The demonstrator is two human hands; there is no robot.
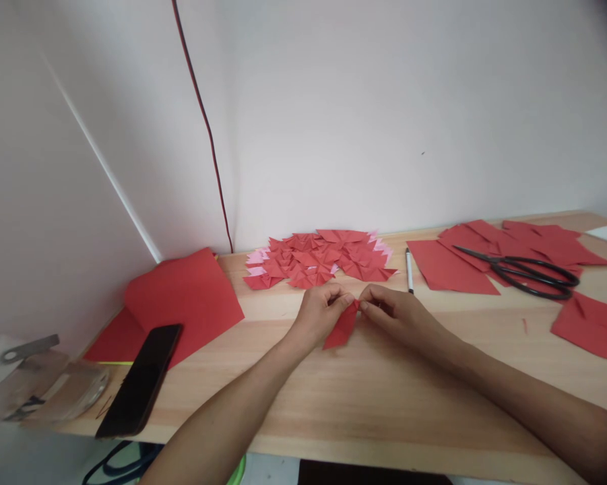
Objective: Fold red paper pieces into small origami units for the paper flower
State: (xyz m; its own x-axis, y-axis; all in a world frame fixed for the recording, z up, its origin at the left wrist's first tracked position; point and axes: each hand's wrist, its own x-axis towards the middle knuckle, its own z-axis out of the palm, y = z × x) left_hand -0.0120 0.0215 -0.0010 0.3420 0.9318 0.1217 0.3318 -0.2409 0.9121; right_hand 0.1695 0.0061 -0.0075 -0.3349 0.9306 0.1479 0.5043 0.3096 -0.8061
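Note:
A small piece of folded red paper [341,330] is held above the middle of the wooden table. My left hand [326,306] pinches it from the left, thumb and fingers closed near its upper edge. On the other side, my right hand [390,306] grips the paper's upper right corner between thumb and fingertip. Part of the sheet lies hidden behind the left fingers. Just beyond both hands, a pile of folded red paper pieces [316,259] with some pink ones among them rests against the wall.
Black-handled scissors [530,273] lie on cut red paper sheets [455,267] at the right, near a white pen [409,271]. To the left, a black phone [140,380] overlaps large red sheets [186,303]. A dark cable [202,108] hangs down the wall. The table's front edge is near my forearms.

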